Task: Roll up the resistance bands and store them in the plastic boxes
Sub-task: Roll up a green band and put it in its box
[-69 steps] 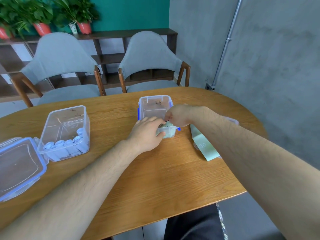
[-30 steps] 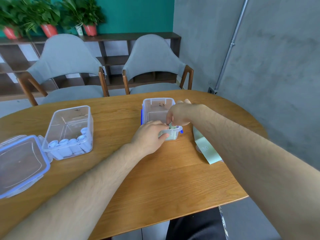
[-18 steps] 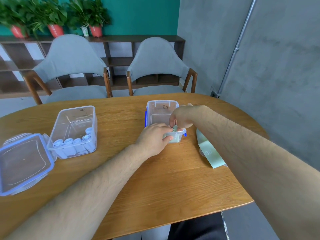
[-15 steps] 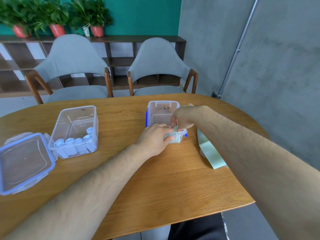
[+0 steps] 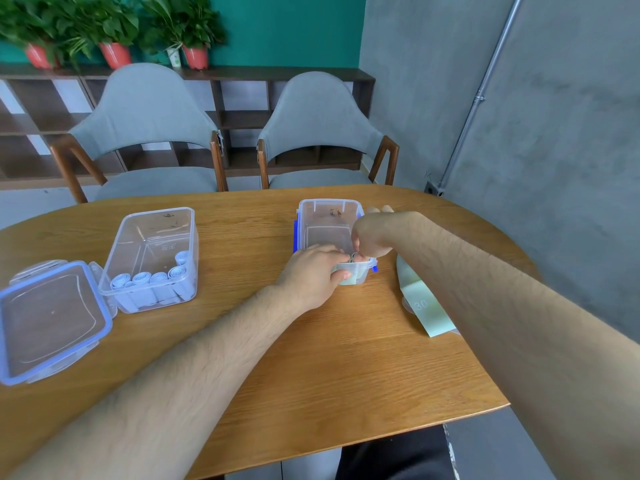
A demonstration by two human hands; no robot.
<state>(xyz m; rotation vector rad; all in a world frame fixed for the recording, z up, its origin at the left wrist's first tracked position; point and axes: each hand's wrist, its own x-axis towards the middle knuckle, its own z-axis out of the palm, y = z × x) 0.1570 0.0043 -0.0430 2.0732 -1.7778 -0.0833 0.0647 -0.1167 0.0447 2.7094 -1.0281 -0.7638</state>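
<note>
A clear plastic box (image 5: pixel 327 216) with blue clips stands in the middle of the table. My left hand (image 5: pixel 311 273) grips its near end, fingers over the rim and thumb on the outer wall. My right hand (image 5: pixel 372 237) reaches in from the right and pinches a rolled pale green band (image 5: pixel 352 258) just inside that near end. Most of the roll is hidden by my fingers. A flat green band marked 30 (image 5: pixel 424 306) lies to the right, partly under my right forearm.
A second clear box (image 5: pixel 162 233) at the left holds several pale blue rolled bands (image 5: pixel 149 280). Its blue-rimmed lid (image 5: pixel 48 317) lies beside it near the table's left edge. Two grey chairs (image 5: pixel 318 133) stand behind the wooden table (image 5: pixel 329 368).
Both hands have stayed at the near end of the middle box with the green roll between them. The roll sits slightly lower at the rim. My view has shifted a little.
</note>
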